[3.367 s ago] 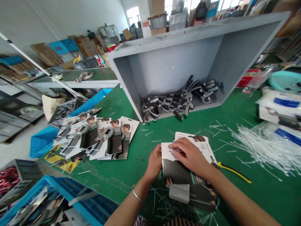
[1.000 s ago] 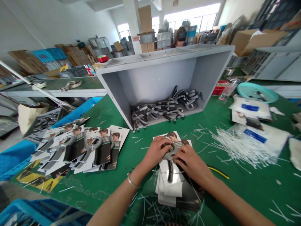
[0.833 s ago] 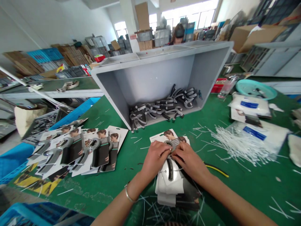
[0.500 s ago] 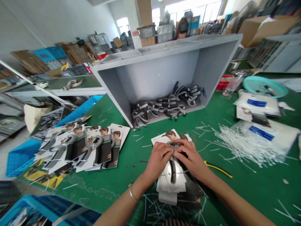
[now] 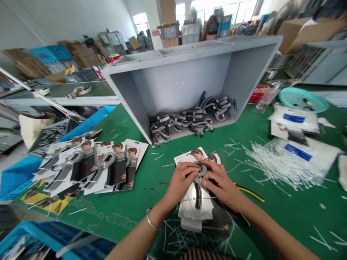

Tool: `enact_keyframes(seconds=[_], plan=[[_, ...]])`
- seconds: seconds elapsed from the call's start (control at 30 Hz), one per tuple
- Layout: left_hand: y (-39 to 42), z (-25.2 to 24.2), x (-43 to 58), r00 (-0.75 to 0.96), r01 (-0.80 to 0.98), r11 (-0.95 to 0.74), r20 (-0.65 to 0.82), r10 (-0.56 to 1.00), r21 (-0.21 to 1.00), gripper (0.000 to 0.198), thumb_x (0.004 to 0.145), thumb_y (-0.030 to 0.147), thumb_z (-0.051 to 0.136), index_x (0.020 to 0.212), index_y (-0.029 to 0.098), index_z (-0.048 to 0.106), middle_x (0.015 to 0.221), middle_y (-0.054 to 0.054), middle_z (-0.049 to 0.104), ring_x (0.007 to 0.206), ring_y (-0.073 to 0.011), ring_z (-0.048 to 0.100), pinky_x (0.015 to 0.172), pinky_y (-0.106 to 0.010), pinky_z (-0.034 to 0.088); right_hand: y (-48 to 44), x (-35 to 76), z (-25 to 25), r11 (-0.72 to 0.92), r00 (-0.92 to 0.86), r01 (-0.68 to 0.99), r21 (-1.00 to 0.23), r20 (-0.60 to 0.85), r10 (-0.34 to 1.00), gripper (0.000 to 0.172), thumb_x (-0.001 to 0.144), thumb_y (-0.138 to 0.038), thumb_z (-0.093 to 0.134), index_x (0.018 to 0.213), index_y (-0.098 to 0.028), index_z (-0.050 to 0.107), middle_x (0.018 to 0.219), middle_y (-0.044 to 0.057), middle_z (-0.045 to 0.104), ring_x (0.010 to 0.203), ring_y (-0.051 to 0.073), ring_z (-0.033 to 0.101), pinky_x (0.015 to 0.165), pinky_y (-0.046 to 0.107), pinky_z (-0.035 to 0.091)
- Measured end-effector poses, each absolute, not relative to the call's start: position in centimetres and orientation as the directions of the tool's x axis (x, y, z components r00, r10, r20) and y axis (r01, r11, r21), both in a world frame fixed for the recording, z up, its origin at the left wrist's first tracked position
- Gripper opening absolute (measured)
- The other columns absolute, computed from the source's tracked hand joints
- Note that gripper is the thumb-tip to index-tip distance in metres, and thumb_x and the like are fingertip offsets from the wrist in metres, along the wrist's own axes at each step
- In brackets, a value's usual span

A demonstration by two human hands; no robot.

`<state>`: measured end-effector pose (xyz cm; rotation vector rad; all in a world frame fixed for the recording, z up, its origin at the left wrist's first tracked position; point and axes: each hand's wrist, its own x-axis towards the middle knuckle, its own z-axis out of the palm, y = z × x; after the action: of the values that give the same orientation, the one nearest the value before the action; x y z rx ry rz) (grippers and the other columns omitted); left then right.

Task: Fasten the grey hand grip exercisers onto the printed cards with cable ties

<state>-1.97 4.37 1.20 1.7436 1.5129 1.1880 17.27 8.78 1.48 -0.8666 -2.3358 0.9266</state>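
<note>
On a stack of printed cards [image 5: 189,211], a grey and black hand tool [image 5: 198,195] lies between my hands. My left hand [image 5: 182,180] is closed on the tool's upper part from the left, thumb and fingers drawn together. From the right, my right hand [image 5: 219,182] pinches the same tool near its middle, its fingers bent around the rounded head. A thin white tie crosses the tool below my fingers. Yellow and black pliers [image 5: 251,193] lie partly under my right forearm.
A grey crate [image 5: 189,54] on its side holds several loose tools. Carded tools [image 5: 103,169] lie at the left. White ties [image 5: 273,166], plastic bags [image 5: 298,119] and a turquoise basin [image 5: 322,103] are at the right. Blue crates [image 5: 40,238] stand lower left. A person [image 5: 211,27] is beyond.
The view has shifted slightly. My right fingers have parted a little over the tool's head, showing more of its grey ring. Both hands stay at the tool.
</note>
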Motion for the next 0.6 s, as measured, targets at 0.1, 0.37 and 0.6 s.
enact_keyframes(seconds=[0.1, 0.37, 0.6], plan=[[4.4, 1.1, -2.0, -0.018, 0.491, -0.227, 0.270, 0.963, 0.841, 0.017, 0.091, 0.020, 0.062, 0.099, 0.026, 0.075, 0.104, -0.003, 0.073, 0.104, -0.0206, 0.061, 0.098, -0.040, 0.042, 8.7, 17.2, 1.4, 0.569, -0.679, 0.382, -0.729, 0.196, 0.707, 0.019, 0.096, -0.034, 0.053, 0.085, -0.023, 0.064, 0.148, 0.006, 0.044, 0.135, 0.028, 0.038, 0.110, 0.054, 0.029], [3.8, 1.1, -1.8, 0.009, 0.548, -0.271, 0.318, 0.948, 0.791, 0.016, 0.092, 0.022, 0.061, 0.099, 0.024, 0.075, 0.105, -0.004, 0.072, 0.103, -0.0205, 0.059, 0.095, -0.038, 0.042, 8.7, 16.9, 1.6, 0.544, -0.658, 0.375, -0.751, 0.198, 0.727, 0.017, 0.096, -0.033, 0.054, 0.086, -0.023, 0.065, 0.145, 0.004, 0.047, 0.134, 0.027, 0.039, 0.110, 0.051, 0.029], [3.9, 2.5, -2.7, 0.089, 0.546, -0.279, 0.277, 0.957, 0.790, 0.015, 0.093, 0.024, 0.058, 0.097, 0.023, 0.073, 0.102, -0.004, 0.072, 0.101, -0.0208, 0.060, 0.094, -0.039, 0.044, 8.5, 15.9, 1.3, 0.489, -0.555, 0.368, -0.791, 0.236, 0.798, 0.017, 0.096, -0.031, 0.054, 0.084, -0.024, 0.065, 0.132, 0.005, 0.057, 0.127, 0.026, 0.046, 0.106, 0.049, 0.032]])
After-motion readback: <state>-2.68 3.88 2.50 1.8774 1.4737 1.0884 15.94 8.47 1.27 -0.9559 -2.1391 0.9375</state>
